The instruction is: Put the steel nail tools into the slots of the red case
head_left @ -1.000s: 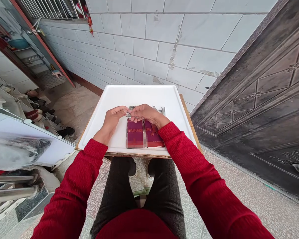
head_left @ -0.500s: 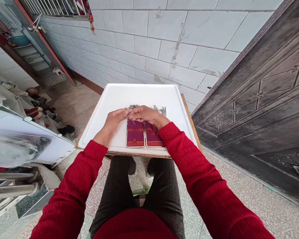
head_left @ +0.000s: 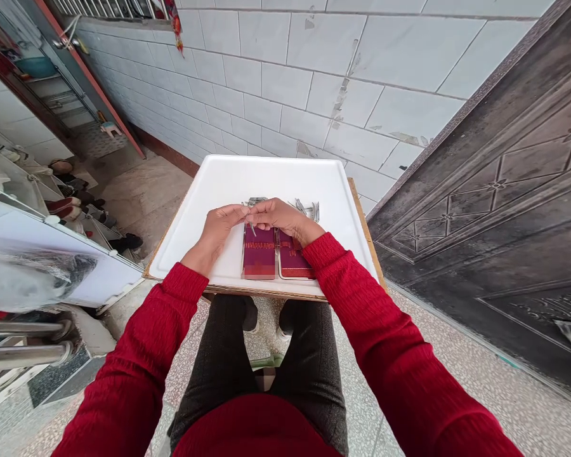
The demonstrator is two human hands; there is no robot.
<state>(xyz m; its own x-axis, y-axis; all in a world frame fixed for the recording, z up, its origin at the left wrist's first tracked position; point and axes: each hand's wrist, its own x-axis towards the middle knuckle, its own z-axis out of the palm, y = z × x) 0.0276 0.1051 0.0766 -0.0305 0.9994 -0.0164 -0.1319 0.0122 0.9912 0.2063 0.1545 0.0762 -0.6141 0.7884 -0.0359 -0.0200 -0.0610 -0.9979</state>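
My left hand [head_left: 216,230] and my right hand [head_left: 285,219] meet over the far edge of an opened case [head_left: 259,255]. Both have their fingertips pinched together on a thin metal tool [head_left: 253,230], whose slim end sticks out below the fingers; its exact kind is too small to make out. The case lies flat, with purple lining and red elastic loops in its two halves. Part of its right half is covered by my right hand and sleeve. Beyond the right hand lies a small pile of metal tools [head_left: 310,209], and another metallic item [head_left: 255,200] shows behind the fingers.
A white tabletop [head_left: 271,174] with a raised rim rests on a wooden board. Behind it stands a tiled wall [head_left: 276,95]. On the right is a dark patterned metal door [head_left: 457,209]; to the left are shelves with shoes [head_left: 66,206].
The thin tool has turned between my fingers, its lower end now pointing more steeply down. Both hands stay together over the case. The whole view has shifted slightly.
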